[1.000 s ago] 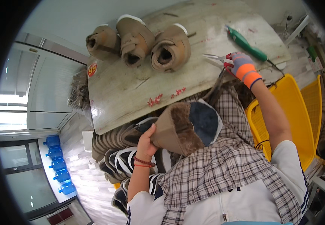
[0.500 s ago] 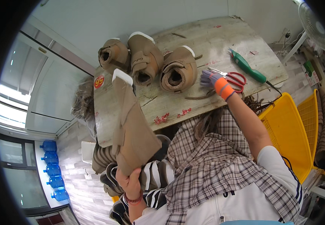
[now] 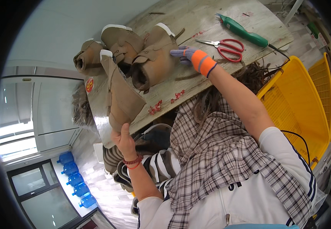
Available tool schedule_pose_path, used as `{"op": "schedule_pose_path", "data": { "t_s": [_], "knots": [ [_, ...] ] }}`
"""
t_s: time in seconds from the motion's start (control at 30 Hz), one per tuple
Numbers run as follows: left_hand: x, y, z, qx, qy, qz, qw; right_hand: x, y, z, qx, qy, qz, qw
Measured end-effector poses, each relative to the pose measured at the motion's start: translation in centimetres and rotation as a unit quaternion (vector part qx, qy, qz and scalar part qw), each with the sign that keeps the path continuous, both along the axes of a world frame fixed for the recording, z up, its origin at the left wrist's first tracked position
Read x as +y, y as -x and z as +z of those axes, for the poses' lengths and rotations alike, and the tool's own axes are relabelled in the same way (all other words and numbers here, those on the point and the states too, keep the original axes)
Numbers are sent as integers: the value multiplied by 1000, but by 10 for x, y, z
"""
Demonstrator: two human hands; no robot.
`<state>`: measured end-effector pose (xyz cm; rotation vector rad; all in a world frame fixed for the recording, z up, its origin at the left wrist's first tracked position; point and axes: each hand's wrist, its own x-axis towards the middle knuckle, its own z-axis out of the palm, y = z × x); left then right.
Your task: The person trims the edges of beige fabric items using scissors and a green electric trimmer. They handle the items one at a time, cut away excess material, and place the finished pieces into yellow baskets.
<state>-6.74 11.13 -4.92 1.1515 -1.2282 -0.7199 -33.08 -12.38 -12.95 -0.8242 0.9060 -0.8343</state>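
My bare left hand (image 3: 124,140) grips a tan boot (image 3: 124,100) by the bottom end of its flattened shaft, at the table's near left edge. A white sole edge shows at the boot's far end. My right hand (image 3: 190,57), in a grey and orange glove, reaches over the table with fingers stretched out. Its fingertips meet the side of another tan boot (image 3: 154,63), which lies with its dark lined opening toward me. Two more boots, a middle one (image 3: 122,44) and a left one (image 3: 89,57), rest beyond.
Red-handled scissors (image 3: 230,49) and a green corded electric cutter (image 3: 245,32) lie on the worn table (image 3: 196,82). Fabric scraps hang off its right edge. A yellow basket (image 3: 295,110) stands at right. Striped black and white footwear (image 3: 161,164) is piled by my lap.
My left hand has carried the boot forward and up against the table edge. My right hand has moved left, from beside the scissors to the nearest boot. The whole view has tilted.
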Motion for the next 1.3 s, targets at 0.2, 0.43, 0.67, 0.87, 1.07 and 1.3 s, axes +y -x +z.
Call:
{"op": "schedule_pose_path", "data": {
  "t_s": [0.2,0.43,0.67,0.87,1.07,1.3],
  "knots": [
    [-8,3,2,-81,-42,-3,996,27,-33,-9,25,36,3,999],
    [19,7,30,-154,-39,-3,987,76,-26,86,-175,85,-27,980],
    [38,38,35,32,-45,-74,996,107,-3,125,-17,100,24,995],
    [39,70,14,180,-92,-110,973,118,5,127,3,162,140,977],
    [32,76,17,309,-50,-120,942,165,24,112,-57,216,195,955],
    [38,96,-1,347,-60,-40,935,186,28,97,-122,143,169,967]
  ]
}}
